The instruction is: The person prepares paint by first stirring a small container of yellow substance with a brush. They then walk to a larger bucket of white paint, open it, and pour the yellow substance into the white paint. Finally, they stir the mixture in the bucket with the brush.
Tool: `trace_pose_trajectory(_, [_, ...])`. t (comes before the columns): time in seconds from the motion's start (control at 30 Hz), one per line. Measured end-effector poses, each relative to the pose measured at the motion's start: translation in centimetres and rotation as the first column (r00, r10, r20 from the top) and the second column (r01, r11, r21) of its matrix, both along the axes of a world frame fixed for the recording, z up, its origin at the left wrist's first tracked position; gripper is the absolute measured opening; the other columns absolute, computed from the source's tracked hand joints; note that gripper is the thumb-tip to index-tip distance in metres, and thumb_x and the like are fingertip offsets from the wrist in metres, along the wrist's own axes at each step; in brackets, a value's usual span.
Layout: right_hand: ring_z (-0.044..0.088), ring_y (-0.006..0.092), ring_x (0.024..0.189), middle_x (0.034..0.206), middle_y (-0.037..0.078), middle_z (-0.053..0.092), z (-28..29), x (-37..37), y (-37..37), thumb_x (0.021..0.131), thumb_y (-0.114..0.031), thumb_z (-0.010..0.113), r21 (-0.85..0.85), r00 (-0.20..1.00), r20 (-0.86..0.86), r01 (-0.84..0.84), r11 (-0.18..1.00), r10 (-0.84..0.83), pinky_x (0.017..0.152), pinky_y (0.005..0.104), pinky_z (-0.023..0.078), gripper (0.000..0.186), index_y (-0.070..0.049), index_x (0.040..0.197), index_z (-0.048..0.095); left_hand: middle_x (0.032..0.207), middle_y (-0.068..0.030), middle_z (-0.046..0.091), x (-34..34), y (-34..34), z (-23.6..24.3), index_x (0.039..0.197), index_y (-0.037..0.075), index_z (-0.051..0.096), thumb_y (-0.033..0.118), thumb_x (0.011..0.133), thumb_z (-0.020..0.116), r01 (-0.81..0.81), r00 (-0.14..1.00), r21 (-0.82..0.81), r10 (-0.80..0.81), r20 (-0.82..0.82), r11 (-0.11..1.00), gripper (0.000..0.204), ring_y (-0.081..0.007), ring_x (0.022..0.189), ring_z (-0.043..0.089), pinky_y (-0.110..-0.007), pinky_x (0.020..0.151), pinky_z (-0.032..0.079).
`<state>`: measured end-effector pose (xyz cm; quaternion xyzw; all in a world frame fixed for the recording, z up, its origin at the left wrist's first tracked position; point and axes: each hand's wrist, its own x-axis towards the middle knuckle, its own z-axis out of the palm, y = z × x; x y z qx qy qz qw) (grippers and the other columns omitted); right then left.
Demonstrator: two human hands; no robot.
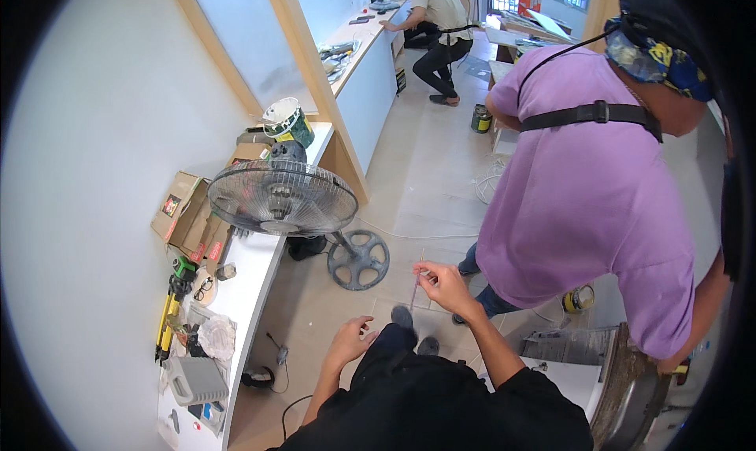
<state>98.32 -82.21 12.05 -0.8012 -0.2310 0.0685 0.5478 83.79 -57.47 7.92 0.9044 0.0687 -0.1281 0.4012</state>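
Head view: right hand (pixel 446 286) pinched on thin pinkish stick (pixel 414 292), which hangs below fingertips, long axis near upright in picture, lower end appearing beside dark shoe (pixel 402 317). Left hand (pixel 351 341) farther off, lower left, fingers loosely curled, nothing visible in it. Cardboard box (pixel 190 187) on worktop (pixel 253 282) carries label; writing too small to read.

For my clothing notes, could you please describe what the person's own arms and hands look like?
The left hand and right hand wear no gloves. Both forearms are bare, with no watch or band visible at the wrists. A plain, loose black sleeve covers the right upper arm.
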Motion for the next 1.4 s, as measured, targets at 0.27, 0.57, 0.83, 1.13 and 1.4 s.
trace_pose_trajectory(0.27, [0.071,0.0253,0.071,0.083,0.017,0.072,-3.9,16.6,4.5,0.093,-0.016,0.064,0.052,0.976,-0.211,-0.04,0.998,0.05,0.067,0.0354,0.056,0.022,0.0,0.107,0.071,0.106,-0.0198,0.066,12.6,0.3,-1.6,0.127,0.004,0.061,0.028,0.088,0.072,0.133,0.989,0.144,-0.122,-0.082,0.981,0.047,-0.0367,0.1,0.064,-0.043,0.088,0.051])
trace_pose_trajectory(0.57, [0.069,0.0367,0.073,0.082,0.022,0.07,-17.1,34.9,3.6,0.091,-0.02,0.064,-0.529,0.998,0.047,0.059,0.846,-0.039,0.069,0.0454,0.053,0.023,0.001,0.09,0.072,0.11,-0.0188,0.061,28.8,-3.1,11.3,0.136,0.007,0.053,0.022,0.092,0.068,0.341,0.94,-0.355,-0.326,0.103,0.871,0.049,-0.0369,0.101,0.061,-0.041,0.088,0.051])
trace_pose_trajectory(0.83, [0.067,0.0393,0.105,0.11,0.026,0.069,-30.6,42.5,-5.6,0.08,-0.019,0.061,-0.88,0.871,-0.415,-0.311,0.36,-0.263,0.092,0.0472,0.054,0.034,-0.002,0.107,0.071,0.123,-0.0152,0.063,37.7,1.0,20.5,0.135,0.003,0.056,0.006,0.085,0.074,0.067,0.997,-0.333,-0.046,0.07,0.941,0.053,-0.0276,0.105,0.066,-0.033,0.089,0.053])
trace_pose_trajectory(1.13, [0.064,0.0409,0.108,0.114,0.023,0.065,-30.9,63.9,-0.6,0.084,-0.027,0.058,-0.841,0.882,-0.366,-0.177,0.511,-0.297,0.092,0.0504,0.052,0.039,-0.005,0.117,0.062,0.122,-0.0165,0.066,54.7,2.5,22.0,0.129,-0.002,0.059,-0.001,0.082,0.073,-0.423,0.887,-0.232,0.453,0.092,0.876,0.05,-0.0256,0.107,0.064,-0.033,0.089,0.052])
trace_pose_trajectory(1.4, [0.068,0.0264,0.073,0.087,0.014,0.069,-25.4,86.9,11.0,0.085,-0.015,0.065,-0.243,0.951,-0.247,0.124,0.962,-0.185,0.065,0.0362,0.055,0.021,-0.005,0.1,0.056,0.122,-0.0133,0.062,72.9,6.5,19.0,0.128,0.003,0.062,0.001,0.083,0.073,-0.474,0.838,-0.105,0.484,0.253,0.874,0.046,-0.0242,0.108,0.062,-0.033,0.088,0.052])
